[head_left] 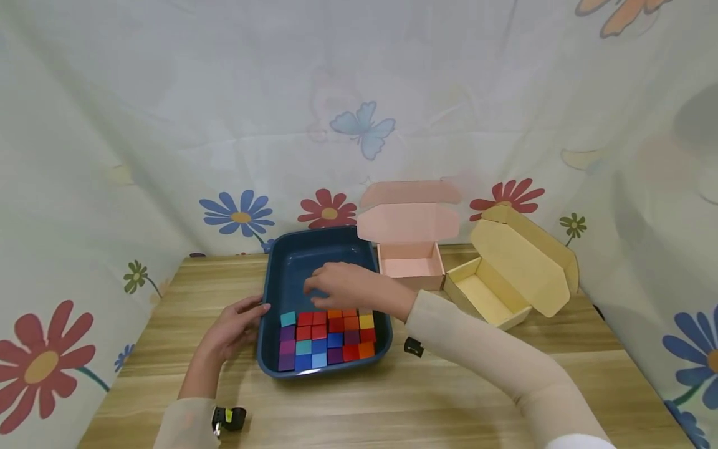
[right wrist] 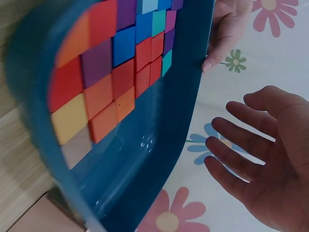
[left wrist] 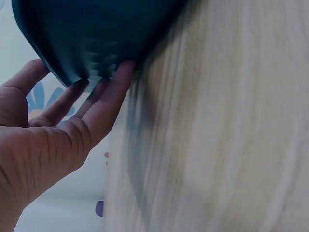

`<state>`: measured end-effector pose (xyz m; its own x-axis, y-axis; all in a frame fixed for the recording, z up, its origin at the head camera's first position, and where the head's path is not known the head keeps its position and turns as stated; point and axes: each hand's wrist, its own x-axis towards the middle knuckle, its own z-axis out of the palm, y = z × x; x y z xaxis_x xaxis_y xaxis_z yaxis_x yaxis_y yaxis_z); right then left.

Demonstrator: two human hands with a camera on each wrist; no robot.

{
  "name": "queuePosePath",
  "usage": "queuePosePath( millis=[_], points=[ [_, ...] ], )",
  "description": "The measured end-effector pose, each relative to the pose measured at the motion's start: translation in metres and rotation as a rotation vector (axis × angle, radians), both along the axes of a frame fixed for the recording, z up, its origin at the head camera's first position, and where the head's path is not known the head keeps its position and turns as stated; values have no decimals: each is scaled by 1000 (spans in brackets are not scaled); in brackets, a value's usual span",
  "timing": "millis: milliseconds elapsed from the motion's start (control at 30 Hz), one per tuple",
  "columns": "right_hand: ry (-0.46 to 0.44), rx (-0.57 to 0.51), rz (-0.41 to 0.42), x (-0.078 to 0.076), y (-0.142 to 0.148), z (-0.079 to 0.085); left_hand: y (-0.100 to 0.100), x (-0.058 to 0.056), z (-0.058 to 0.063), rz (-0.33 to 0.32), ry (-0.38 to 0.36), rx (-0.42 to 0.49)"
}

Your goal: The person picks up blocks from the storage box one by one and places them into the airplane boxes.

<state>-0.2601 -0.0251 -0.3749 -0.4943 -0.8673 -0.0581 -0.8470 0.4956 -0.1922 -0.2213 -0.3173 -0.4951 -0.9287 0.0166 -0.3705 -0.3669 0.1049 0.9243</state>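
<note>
A dark blue rectangular tray (head_left: 291,262) lies on the table, with rows of coloured cubes (head_left: 335,340) packed in its near half. They are red, orange, purple, blue, teal and yellow. My left hand (head_left: 238,327) is at the tray's left side; its fingertips (left wrist: 124,70) touch the outer wall in the left wrist view. Above the bare far part of the tray hovers my right hand (head_left: 350,287), slightly bent fingers spread and nothing in them. In the right wrist view the right palm (right wrist: 285,179) shows bare, apart from the cubes.
Right of the tray stands a pink box (head_left: 412,267) with its lid raised. A yellow box (head_left: 488,293), lid also raised, sits at an angle beside it. Both are on the wood-grain table (head_left: 359,411). A flowered curtain (head_left: 269,125) hangs behind.
</note>
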Motion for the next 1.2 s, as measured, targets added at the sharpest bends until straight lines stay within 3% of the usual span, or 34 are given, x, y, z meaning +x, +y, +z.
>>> queuePosePath(
  millis=[233,533,833,1200],
  points=[
    [-58,29,48,-15,-31,1,4,4,6,-16,-15,-2],
    [-175,86,20,-31,-65,-6,1,4,6,12,-35,27],
    [-270,160,-25,-39,-87,-20,-3,3,6,17,-36,81],
    [-374,214,-76,-44,-104,-52,-5,4,7,12,-41,83]
  ],
)
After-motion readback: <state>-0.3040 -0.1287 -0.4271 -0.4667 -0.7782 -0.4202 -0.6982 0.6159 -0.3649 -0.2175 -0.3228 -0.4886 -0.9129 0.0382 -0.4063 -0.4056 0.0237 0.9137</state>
